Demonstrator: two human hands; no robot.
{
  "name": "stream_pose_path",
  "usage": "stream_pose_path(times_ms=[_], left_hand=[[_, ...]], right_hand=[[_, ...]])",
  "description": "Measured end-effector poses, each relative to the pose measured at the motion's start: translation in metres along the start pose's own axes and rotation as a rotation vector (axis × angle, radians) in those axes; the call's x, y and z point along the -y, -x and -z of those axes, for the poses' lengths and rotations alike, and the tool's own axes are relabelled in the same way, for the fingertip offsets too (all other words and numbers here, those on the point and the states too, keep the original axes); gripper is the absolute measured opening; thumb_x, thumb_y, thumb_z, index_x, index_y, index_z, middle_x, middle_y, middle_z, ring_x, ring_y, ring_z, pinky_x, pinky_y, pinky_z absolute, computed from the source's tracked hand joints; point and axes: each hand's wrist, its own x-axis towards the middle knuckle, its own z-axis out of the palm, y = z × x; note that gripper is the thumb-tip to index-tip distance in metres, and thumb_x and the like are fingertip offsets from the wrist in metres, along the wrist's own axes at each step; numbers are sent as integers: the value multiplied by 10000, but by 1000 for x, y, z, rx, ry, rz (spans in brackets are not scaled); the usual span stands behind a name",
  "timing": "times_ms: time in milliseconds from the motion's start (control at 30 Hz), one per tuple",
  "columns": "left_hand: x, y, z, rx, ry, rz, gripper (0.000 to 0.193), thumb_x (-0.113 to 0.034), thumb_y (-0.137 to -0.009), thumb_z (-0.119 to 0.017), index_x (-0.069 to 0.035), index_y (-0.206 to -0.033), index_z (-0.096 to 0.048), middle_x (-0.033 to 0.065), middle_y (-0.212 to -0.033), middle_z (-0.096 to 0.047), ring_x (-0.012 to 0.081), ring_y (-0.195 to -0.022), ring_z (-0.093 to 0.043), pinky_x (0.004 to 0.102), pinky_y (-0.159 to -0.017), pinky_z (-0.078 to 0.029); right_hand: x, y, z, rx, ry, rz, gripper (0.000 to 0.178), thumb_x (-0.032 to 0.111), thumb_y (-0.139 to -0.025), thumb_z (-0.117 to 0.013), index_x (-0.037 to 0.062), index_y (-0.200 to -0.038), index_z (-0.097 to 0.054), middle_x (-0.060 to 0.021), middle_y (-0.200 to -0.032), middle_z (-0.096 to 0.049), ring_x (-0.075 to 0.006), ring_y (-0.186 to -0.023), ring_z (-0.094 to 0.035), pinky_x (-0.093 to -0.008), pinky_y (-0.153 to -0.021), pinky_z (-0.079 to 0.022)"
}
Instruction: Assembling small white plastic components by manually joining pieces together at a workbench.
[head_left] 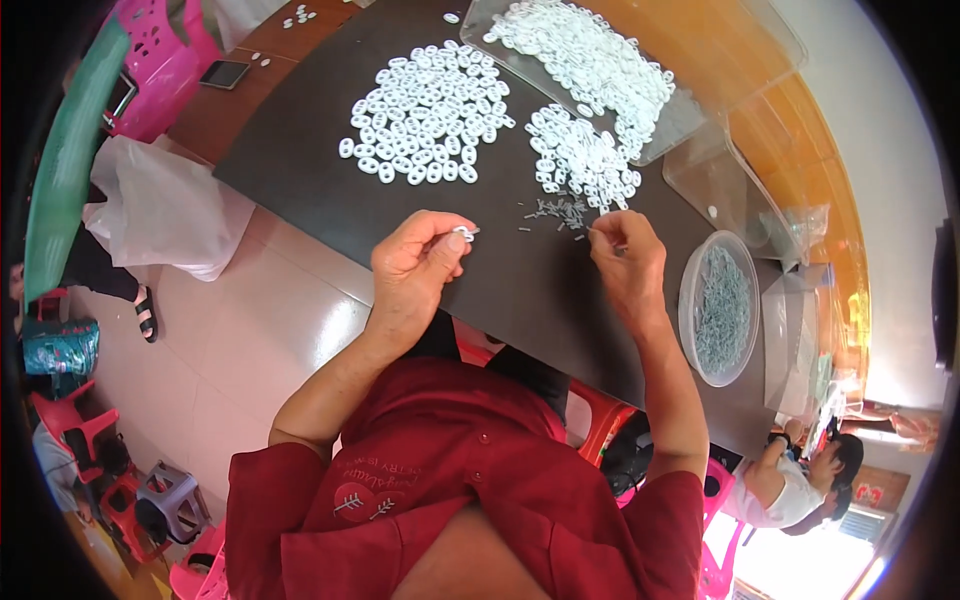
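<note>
My left hand (418, 258) is closed in a pinch on a small white oval plastic piece (463, 232), above the near edge of the dark table. A thin grey tip shows beside that piece. My right hand (630, 255) has its fingertips pressed together at the edge of a little heap of small grey pins (566, 210). Whatever lies between those fingertips is too small to make out. Just beyond the pins is a pile of white pieces (585, 155). Farther left, many white oval pieces with two holes (430, 112) lie spread out on the table (310, 150).
A clear bin (735, 85) at the back right spills white pieces. Right of my right hand stands a round tub (688, 350) of grey pins, near clear plastic boxes (790, 340). A phone (224, 74) rests on a brown table; a person (790, 490) sits at lower right.
</note>
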Motion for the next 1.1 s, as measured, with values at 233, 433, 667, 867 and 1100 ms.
stream_pose_path(times_ms=[233,433,667,867,1100], left_hand=[[-4,1,-16,96,121,143,151,-88,-898,-553,22,-983,-610,56,-816,-614,73,-629,-547,195,-547,-445],[-5,-2,-16,87,141,158,141,-76,-889,-560,30,-964,-616,60,-795,-614,79,-603,-542,202,-537,-447],[1,-7,-8,47,199,99,151,-82,-876,-583,43,-955,-618,70,-774,-608,87,-579,-534,209,-515,-435],[5,-12,-15,70,218,119,153,-79,-875,-581,42,-961,-617,72,-775,-608,89,-582,-533,212,-514,-431],[10,-11,-14,53,208,87,153,-79,-880,-577,42,-964,-616,78,-787,-608,84,-593,-532,209,-524,-430]], right_hand=[[48,6,-1,98,-545,-132,114,-14,-769,-632,7,-881,-628,-2,-799,-599,-66,-727,-518,-217,-683,-432],[45,10,-12,153,-592,-171,113,-27,-768,-627,16,-871,-636,-7,-784,-595,-73,-723,-525,-224,-670,-433],[27,5,-24,-20,-80,96,119,-19,-735,-635,30,-843,-639,-64,-720,-581,-182,-690,-542,-282,-644,-443],[20,-6,-17,-71,43,176,115,20,-714,-659,48,-825,-667,-87,-701,-578,-252,-725,-554,-343,-653,-446],[8,-45,-31,-63,169,210,104,97,-726,-661,87,-827,-683,-84,-676,-553,-261,-704,-534,-361,-635,-424]])
